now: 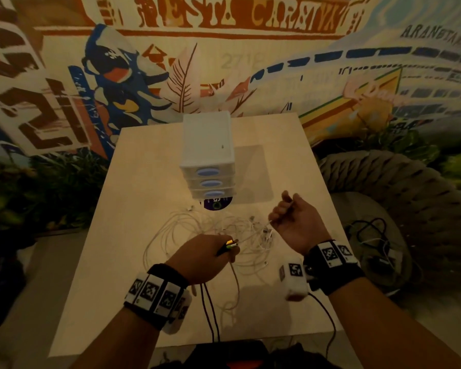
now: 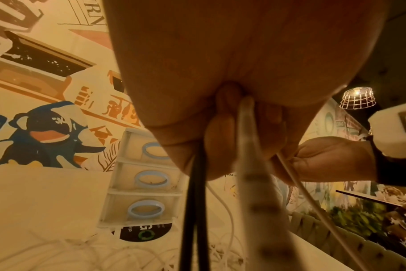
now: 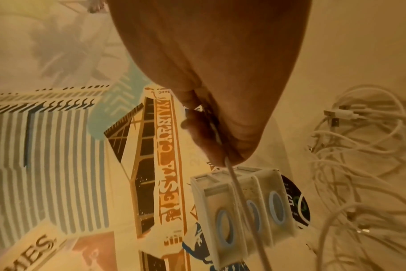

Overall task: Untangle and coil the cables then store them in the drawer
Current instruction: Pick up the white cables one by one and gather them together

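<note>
A pale table point(image 1: 133, 209) fronts a mural wall. The left hand point(image 1: 200, 255) grips a dark cable point(image 1: 210, 315); the right hand point(image 1: 293, 222) pinches a white strand, likely to draw it from the white cable tangle point(image 1: 197, 227) between the fingers. Beyond stands the shut drawer unit point(image 1: 208, 166).

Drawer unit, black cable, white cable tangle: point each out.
drawer unit point(image 1: 206, 139): head view, on its white top.
black cable point(image 2: 192, 210): left wrist view, on the strands below the hand.
white cable tangle point(image 1: 197, 225): head view, on loops on the table.
</note>
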{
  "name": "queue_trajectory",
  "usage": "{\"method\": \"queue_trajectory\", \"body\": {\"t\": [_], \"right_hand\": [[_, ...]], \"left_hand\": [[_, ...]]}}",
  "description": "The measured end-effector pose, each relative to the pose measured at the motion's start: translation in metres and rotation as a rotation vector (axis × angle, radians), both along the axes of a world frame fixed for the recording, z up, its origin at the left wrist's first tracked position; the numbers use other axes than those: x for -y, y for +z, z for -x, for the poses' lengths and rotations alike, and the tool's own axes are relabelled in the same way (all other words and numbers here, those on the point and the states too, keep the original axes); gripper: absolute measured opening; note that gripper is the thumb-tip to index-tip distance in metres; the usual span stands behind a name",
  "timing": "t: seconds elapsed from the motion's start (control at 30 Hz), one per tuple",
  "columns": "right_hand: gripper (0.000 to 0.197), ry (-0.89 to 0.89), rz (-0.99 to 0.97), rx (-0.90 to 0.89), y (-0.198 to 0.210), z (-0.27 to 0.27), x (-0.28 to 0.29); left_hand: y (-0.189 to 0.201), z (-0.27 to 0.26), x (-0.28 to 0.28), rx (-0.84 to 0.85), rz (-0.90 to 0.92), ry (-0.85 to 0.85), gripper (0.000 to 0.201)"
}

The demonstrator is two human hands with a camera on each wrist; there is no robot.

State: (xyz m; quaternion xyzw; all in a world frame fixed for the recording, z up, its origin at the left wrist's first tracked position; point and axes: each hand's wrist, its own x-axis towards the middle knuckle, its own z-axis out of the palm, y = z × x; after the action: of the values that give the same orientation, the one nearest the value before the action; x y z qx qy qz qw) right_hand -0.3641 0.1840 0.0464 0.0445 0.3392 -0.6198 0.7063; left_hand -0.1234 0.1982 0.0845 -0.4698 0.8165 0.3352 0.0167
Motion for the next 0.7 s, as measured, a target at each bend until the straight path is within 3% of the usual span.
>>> {"method": "queue_trajectory", "body": {"t": [0.13, 0.2, 0.27, 0.33, 0.37, 0.5, 0.57, 0.63, 0.7], "right_hand": [[0.033, 0.099, 0.045, -0.194, 0.004, 0.001, -0.01], [0.032, 0.219, 0.089, -0.488, 0.01, -0.008, -0.016], [0.035, 0.411, 0.201, -0.889, 0.016, -0.019, -0.025], [0.032, 0.605, 0.406, -1.211, 0.022, -0.031, -0.04], [0.028, 0.662, 0.487, -1.286, 0.025, -0.036, -0.047], [0.025, 0.608, 0.568, -1.318, 0.038, -0.052, -0.063], [0.027, 0.578, 0.546, -1.294, 0.044, -0.056, -0.064], [0.029, 0.559, 0.532, -1.281, 0.05, -0.058, -0.065], [0.029, 0.542, 0.542, -1.275, 0.057, -0.062, -0.067]], "left_hand": [[-0.005, -0.001, -0.003, -0.006, 0.016, -0.012, 0.018], [-0.001, -0.004, -0.005, -0.067, 0.028, 0.011, 0.024], [0.003, -0.006, -0.004, -0.163, 0.07, 0.087, 0.029], [0.01, -0.006, -0.001, -0.273, 0.102, 0.179, 0.021], [0.014, -0.004, 0.0, -0.335, 0.114, 0.211, 0.016], [0.03, 0.0, -0.002, -0.535, 0.108, 0.208, 0.012], [0.039, 0.0, -0.005, -0.622, 0.013, 0.243, 0.012], [0.044, 0.0, -0.007, -0.676, -0.087, 0.264, 0.016], [0.049, 0.001, -0.007, -0.66, -0.059, 0.231, 0.013]]}}
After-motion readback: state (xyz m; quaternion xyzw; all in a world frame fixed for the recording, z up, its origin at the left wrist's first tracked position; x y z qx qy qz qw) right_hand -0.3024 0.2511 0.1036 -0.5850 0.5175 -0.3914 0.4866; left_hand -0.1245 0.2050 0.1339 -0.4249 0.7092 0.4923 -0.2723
